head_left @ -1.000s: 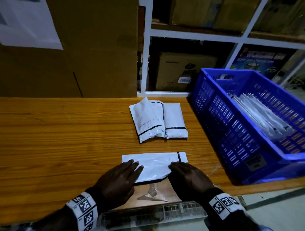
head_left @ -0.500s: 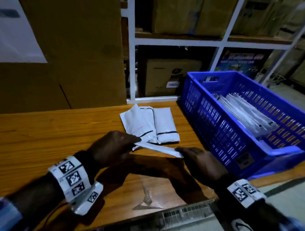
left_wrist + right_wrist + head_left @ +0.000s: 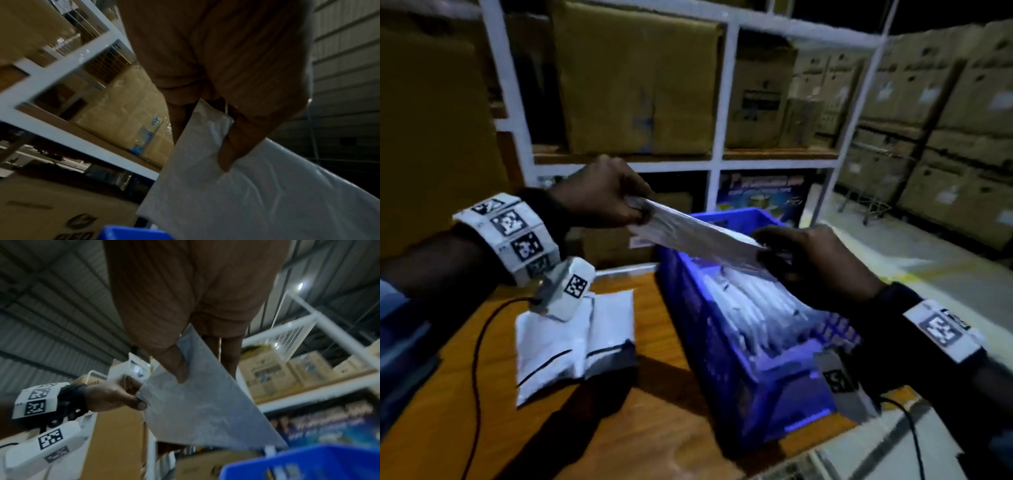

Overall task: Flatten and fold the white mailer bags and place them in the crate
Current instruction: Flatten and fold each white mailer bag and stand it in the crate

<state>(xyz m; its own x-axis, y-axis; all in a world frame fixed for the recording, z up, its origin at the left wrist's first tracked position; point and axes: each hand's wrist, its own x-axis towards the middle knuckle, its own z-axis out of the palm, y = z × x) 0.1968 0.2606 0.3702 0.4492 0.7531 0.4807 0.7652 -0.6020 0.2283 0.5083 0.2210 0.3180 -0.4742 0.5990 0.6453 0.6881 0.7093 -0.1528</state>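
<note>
White plastic, folded flat: the mailer bag (image 3: 698,236) is now off the wooden table (image 3: 619,428) and held in the air above the blue crate (image 3: 739,394), where a second ago it lay on the tabletop under both palms and half a second ago was only just lifted clear. Left hand (image 3: 599,192) pinches the bag's far-left end, thumb on the underside and fingers curled over the top; the left wrist view confirms the thumb pressed across the sheet. Right hand (image 3: 815,263) pinches the opposite end the same way, thumb against one face, fingers behind. Bag is stretched taut between the two grips, tilted down toward the right hand, and sits over the near-left part of the crate opening, not yet inside. Crate already holds a row of folded bags (image 3: 756,308) standing on edge. Two more bags (image 3: 571,342), still puffy and unflattened, lie side by side on the table just left of the crate, apparently untouched. Judgement: the fold step for this bag is finished and the transfer is under way; what remains is lowering it edge-first into the row and releasing both pinches. Risk noted: thin slippery film may spring open if one end is let go early. Head view is motion-blurred; finer fold detail cannot be read.
</note>
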